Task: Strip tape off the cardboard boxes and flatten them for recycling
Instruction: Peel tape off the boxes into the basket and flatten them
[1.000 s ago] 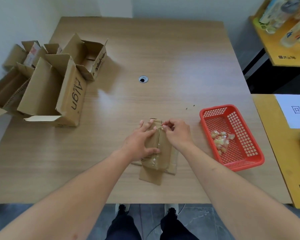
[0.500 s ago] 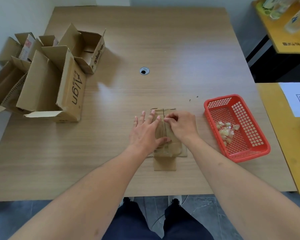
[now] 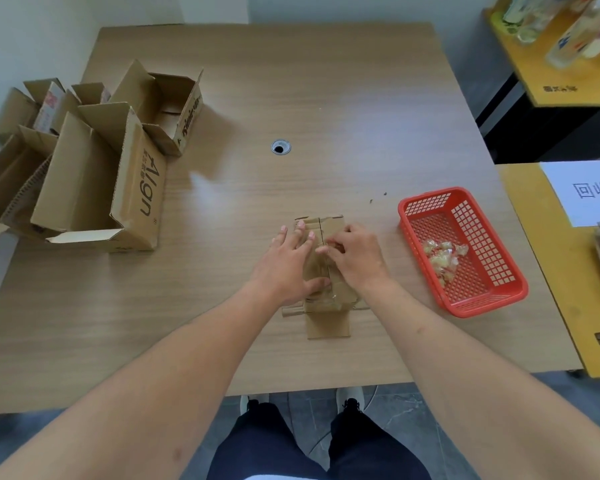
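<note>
A small cardboard box (image 3: pixel 329 225) lies near the table's front middle, its top seam covered by clear tape (image 3: pixel 326 299). My left hand (image 3: pixel 290 263) presses flat on the box's left half, fingers straight and spread. My right hand (image 3: pixel 355 254) sits on the right half with fingertips curled at the seam, pinching at the tape's edge. Much of the box is hidden under both hands.
Several opened cardboard boxes (image 3: pixel 101 178) stand at the table's left edge. A red plastic basket (image 3: pixel 489 292) holding crumpled tape bits (image 3: pixel 444 256) sits to the right. A cable hole (image 3: pixel 280 147) marks the table (image 3: pixel 326 98) middle. Yellow side tables stand at right.
The camera view shifted slightly. My right hand's fingers moved a little nearer along the seam; my left hand stays pressed on the box.
</note>
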Available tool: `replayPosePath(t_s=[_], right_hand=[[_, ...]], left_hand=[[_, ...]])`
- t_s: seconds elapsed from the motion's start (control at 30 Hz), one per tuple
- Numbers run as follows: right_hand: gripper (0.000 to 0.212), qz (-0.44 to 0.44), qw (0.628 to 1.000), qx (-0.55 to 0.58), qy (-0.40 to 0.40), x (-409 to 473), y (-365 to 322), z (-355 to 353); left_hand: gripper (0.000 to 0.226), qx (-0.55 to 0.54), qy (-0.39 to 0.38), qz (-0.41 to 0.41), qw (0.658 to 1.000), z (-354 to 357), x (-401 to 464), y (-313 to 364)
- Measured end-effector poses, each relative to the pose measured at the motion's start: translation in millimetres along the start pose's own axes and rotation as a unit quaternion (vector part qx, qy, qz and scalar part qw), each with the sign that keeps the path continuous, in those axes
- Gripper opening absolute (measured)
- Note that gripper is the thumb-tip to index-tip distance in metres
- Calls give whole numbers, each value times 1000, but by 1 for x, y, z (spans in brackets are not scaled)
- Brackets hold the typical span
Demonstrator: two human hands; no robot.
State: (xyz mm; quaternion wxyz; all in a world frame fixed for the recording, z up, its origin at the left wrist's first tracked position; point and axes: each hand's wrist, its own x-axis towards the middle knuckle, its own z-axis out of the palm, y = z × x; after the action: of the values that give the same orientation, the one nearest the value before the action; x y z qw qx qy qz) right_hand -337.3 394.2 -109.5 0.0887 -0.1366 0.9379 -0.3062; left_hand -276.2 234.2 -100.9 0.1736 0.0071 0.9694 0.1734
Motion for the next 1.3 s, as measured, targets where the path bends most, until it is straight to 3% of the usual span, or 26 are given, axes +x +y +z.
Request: replayPosePath(t_s=[0.17,0.27,0.4,0.5,0.57,0.7,0.83,0.97,1.17,1.23,1.3], right_hand=[[12,-27,1000,-13,4,3,-6,3],[21,-42,998,-35,6,7,-11,4],[40,14,999,-21,-39,1,-12,-14],[34,69,993,24,-91,-8,-2,-21],[31,95,991,73,-60,-13,2,-21],[22,70,992,63,82,-15,4,-13],[15,53,993,-5,108,-18,6,7],[20,-6,997,-30,68,-17,3,15],[12,16,998,-36,43,-8,-5,16],[12,11,996,-89,-18,-5,-6,6],[11,-6,983,-131,-130,-5,-6,-9]], left_hand=[[102,-14,4,-4,1000,6,1,3],[102,-4,-4,-10,1000,5,3,1],[102,17,-3,-9,1000,8,4,-1],[101,30,8,6,999,12,5,-4],[101,33,15,19,999,14,6,-6],[100,43,24,31,998,16,4,-8],[100,37,23,30,999,16,4,-7],[100,28,20,29,999,17,4,-7],[100,12,16,25,999,19,3,-8],[100,9,9,20,1000,19,3,-9],[100,4,3,19,1000,19,3,-9]])
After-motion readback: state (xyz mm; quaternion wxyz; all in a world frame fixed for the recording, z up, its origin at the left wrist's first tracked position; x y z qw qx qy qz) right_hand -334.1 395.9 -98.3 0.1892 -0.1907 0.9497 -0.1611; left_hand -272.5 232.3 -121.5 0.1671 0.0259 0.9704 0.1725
